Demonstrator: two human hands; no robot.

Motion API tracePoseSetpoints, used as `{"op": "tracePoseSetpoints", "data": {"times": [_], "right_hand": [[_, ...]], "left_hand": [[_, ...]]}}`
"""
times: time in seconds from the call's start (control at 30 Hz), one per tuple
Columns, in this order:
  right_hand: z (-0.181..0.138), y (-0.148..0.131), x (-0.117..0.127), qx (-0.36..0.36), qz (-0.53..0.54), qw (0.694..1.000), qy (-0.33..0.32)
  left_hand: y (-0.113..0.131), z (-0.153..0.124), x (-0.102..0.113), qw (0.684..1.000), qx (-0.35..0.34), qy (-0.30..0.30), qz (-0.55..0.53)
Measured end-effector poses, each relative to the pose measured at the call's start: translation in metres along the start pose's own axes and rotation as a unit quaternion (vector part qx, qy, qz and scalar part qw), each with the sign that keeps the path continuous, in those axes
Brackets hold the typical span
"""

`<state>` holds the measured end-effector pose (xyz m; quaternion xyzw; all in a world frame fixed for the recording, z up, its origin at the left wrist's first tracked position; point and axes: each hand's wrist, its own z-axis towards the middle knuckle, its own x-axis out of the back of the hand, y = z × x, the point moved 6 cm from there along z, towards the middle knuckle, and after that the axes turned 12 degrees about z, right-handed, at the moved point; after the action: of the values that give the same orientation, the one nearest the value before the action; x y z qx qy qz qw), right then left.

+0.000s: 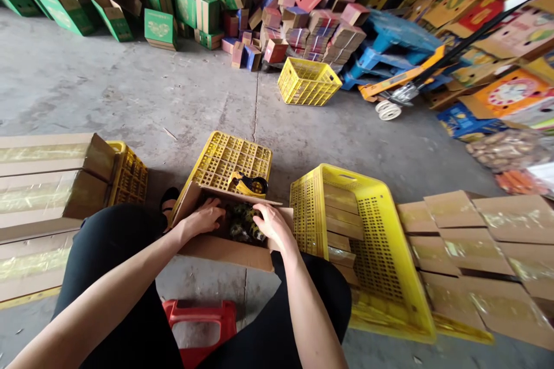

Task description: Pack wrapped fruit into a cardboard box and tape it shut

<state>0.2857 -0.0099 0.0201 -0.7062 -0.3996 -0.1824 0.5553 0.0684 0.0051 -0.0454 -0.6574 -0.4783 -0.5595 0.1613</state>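
Note:
An open cardboard box (pixel 229 248) sits between my knees, its flaps spread. Inside it lie several dark and yellow-green mottled items (pixel 242 222) that look shiny, as if wrapped; their kind I cannot make out. My left hand (pixel 205 217) reaches over the left part of the box, fingers apart with nothing visible in them. On the right, my right hand (pixel 273 225) rests its spread fingers on or just beside the mottled items. A yellow and black tape dispenser (pixel 249 184) lies behind the box on an upturned yellow crate (pixel 234 155).
A yellow crate (pixel 376 242) to the right holds small cartons (pixel 341 213). Taped cartons are stacked at left (pixel 43 184) and right (pixel 480 253). Below me is a red stool (pixel 201 328). Farther off stand another yellow crate (pixel 309 83), blue pallets (pixel 398 40) and a pallet jack (pixel 407 83).

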Motion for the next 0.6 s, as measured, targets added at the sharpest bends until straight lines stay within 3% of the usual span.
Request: {"op": "tracePoseSetpoints", "data": {"times": [0.13,0.27,0.4,0.6], "right_hand": [[-0.002,-0.010,-0.020,-0.004,-0.067,0.996,-0.057],[0.002,-0.015,-0.023,-0.024,-0.118,0.992,-0.037],[0.006,-0.013,-0.019,-0.033,-0.131,0.991,-0.018],[0.002,-0.007,-0.006,-0.045,-0.128,0.991,-0.012]], "left_hand": [[0.034,0.008,0.003,0.990,-0.115,-0.027,-0.073],[0.079,0.014,-0.009,0.962,-0.222,-0.106,-0.116],[0.084,0.022,-0.022,0.983,-0.137,-0.119,-0.015],[0.040,0.017,-0.015,0.995,-0.009,-0.084,0.044]]}}
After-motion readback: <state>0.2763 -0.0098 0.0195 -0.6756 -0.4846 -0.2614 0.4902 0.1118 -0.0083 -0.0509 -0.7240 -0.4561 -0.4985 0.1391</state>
